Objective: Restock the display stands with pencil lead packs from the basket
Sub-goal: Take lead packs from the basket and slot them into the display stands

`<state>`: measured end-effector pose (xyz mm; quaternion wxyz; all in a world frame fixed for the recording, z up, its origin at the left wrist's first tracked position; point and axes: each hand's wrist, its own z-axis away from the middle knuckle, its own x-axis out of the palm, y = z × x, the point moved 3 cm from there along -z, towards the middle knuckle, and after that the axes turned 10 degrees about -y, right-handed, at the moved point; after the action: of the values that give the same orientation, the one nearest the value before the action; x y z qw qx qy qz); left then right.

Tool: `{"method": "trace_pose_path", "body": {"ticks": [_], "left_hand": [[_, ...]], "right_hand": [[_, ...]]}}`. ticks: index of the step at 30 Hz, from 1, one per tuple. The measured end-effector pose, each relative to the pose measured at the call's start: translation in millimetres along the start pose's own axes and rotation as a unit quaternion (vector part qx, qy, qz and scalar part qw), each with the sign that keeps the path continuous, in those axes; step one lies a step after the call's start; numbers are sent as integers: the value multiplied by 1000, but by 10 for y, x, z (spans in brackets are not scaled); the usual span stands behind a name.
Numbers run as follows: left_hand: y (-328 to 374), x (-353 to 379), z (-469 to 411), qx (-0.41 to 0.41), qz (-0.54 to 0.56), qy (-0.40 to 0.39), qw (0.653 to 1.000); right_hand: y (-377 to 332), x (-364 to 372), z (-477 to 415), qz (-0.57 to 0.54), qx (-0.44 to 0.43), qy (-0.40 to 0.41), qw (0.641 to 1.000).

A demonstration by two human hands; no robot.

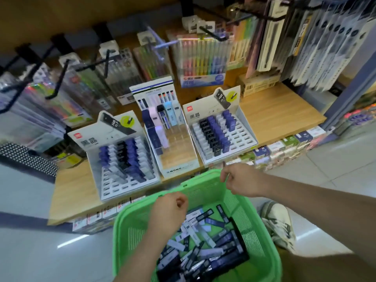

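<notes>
A green basket (262,231) sits low in the view and holds several pencil lead packs (203,247) in a loose pile. My left hand (169,209) hovers over the pile with its fingers curled, and nothing shows in it. My right hand (241,180) is above the basket's far rim with its fingers curled, a thin dark pack tip (224,165) sticking up from them. Three display stands rest on the wooden shelf: the left stand (122,180), the middle MONO stand (177,159) and the right stand (240,137). All have vacant slots.
Black hooks (61,78) with hanging pen packs jut out above the stands. Boxed stock (289,143) lines the shelf front below. A shoe (278,222) stands on the tiled floor right of the basket. Bare wooden shelf (278,110) lies right of the stands.
</notes>
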<state>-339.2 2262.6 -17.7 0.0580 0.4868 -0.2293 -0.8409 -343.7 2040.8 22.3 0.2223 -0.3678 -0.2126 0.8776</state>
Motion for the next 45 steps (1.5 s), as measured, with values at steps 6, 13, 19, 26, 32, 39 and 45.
{"method": "trace_pose_path", "body": {"ticks": [6, 13, 19, 26, 32, 39, 45], "left_hand": [[-724, 830, 130, -92, 9, -102, 991], [-1307, 1610, 126, -119, -50, -193, 973], [-1517, 1789, -147, -109, -69, -163, 978], [-1579, 1812, -402, -115, -126, -115, 979], [-1636, 1879, -472, -123, -160, -122, 972], [-1573, 1931, -518, -97, -141, -185, 968], [-1590, 1877, -562, -93, -162, -160, 969]], "right_hand": [[155, 1013, -457, 70, 51, -104, 991], [634, 2014, -1011, 95, 82, -119, 985], [789, 2167, -1427, 194, 40, -62, 978], [654, 2386, -1754, 238, 16, -50, 970], [688, 2453, -1768, 274, 22, -35, 961], [647, 2537, -1717, 326, 39, -70, 942], [672, 2546, -1682, 324, 79, -52, 941]]}}
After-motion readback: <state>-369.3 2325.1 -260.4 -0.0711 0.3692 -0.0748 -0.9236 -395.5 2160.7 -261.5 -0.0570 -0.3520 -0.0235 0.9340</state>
